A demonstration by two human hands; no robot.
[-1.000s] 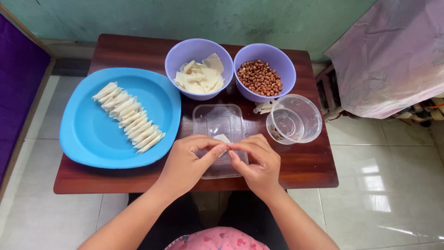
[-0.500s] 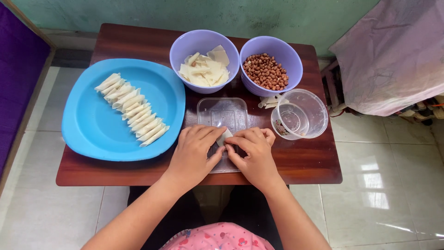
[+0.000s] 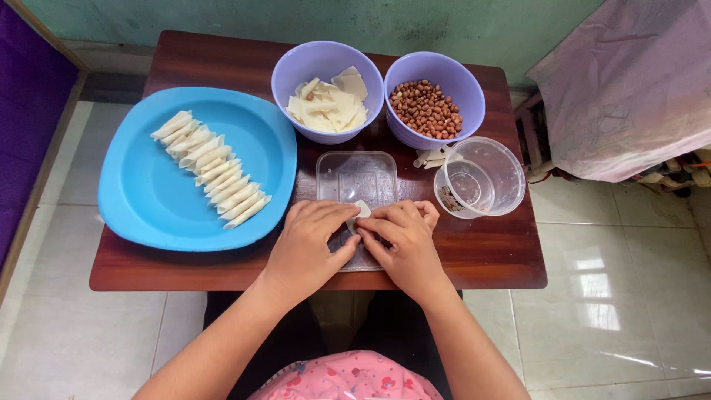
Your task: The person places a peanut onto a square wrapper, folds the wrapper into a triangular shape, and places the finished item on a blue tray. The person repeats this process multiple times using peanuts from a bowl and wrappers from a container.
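Both hands work close together over a clear plastic lid (image 3: 356,180) lying flat at the front of the worktop (image 3: 489,255). The left hand (image 3: 307,241) and the right hand (image 3: 404,237) have their fingers curled in and nearly closed, pinching a small pale wrapper (image 3: 362,210) between the fingertips of the two hands; only a corner of it shows between them.

The wrapper looks thin, soft and floury, so it could tear if it is pressed too hard, or spring open if the pinch loosens. The lid is smooth and light, and a sideways push from the palms could slide it toward the worktop's front edge, which is just under the wrists.

Just beside the right hand sits a clear round tub (image 3: 478,178), tilted on its side and open; a knock from the knuckles could roll it. A few pale scraps (image 3: 429,157) lie behind it.

To the left, a broad glossy blue plate (image 3: 148,215) carries a slanting row of finished rolls (image 3: 211,178), slim, cream and overlapping. Behind the lid stand two lilac bowls, smooth plastic: the left bowl (image 3: 292,74) holds flat square wrappers, the right bowl (image 3: 466,92) holds brown-skinned peanuts (image 3: 428,110). The worktop is dark reddish polished wood.
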